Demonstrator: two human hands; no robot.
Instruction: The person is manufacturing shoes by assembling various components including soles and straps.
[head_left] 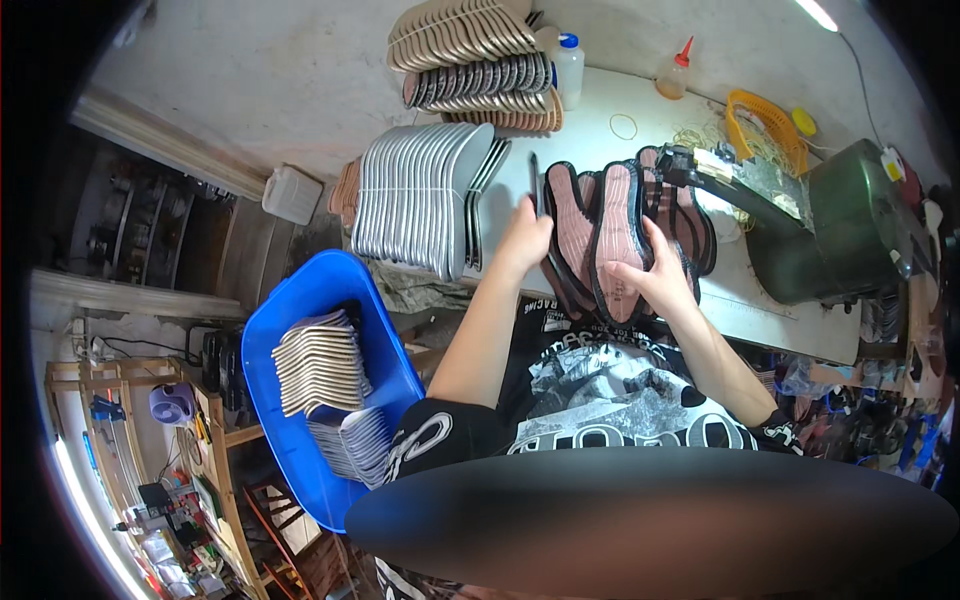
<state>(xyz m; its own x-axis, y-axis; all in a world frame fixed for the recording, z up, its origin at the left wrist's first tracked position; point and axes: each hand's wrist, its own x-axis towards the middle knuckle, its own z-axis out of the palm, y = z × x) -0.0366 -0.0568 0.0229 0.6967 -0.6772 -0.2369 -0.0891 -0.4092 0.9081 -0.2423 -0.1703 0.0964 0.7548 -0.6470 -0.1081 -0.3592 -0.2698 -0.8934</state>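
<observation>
Several pinkish shoe soles with black rims lie fanned and overlapping on the white table in front of me. My right hand grips the top shoe sole, its thumb on the pink face and its fingers at the right edge. To the left, my left hand is closed around a slim dark piece that points away from me. That piece shows almost edge-on, so I cannot tell its kind. The hand is right beside another black-rimmed sole.
Bundled silver soles stand left on the white table, with more stacks behind. A blue tub holds further bundles. At the right are a green machine and a yellow basket. A red-tipped bottle stands at the back.
</observation>
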